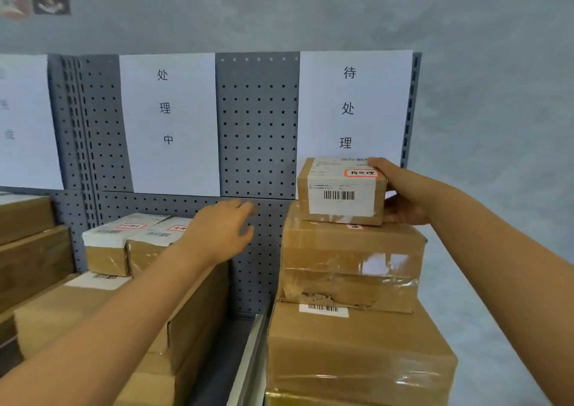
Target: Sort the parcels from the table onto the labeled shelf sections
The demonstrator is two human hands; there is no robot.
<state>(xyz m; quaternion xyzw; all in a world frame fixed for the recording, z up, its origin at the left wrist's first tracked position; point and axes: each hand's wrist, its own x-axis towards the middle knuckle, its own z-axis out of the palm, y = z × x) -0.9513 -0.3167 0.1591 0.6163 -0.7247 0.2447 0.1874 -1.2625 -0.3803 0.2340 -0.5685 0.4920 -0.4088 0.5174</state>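
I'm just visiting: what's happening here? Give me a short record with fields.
Setting: grey pegboard shelf with paper section signs
Right hand: grips small parcel at its right end
Parcel position: on top of the right-hand stack, under the right sign
Parcel sticker: red-bordered, matches that sign
Left hand: open, holding nothing, in front of the pegboard
Middle section: other parcels stacked

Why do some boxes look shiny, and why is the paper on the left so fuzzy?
In the head view, clear tape on the middle brown box catches the light and glares white; the left-edge paper sign is blurred and stretched by the wide lens, so its writing can't be read; the left hand looks slightly smeared, while the small parcel that the right hand holds is sharper.
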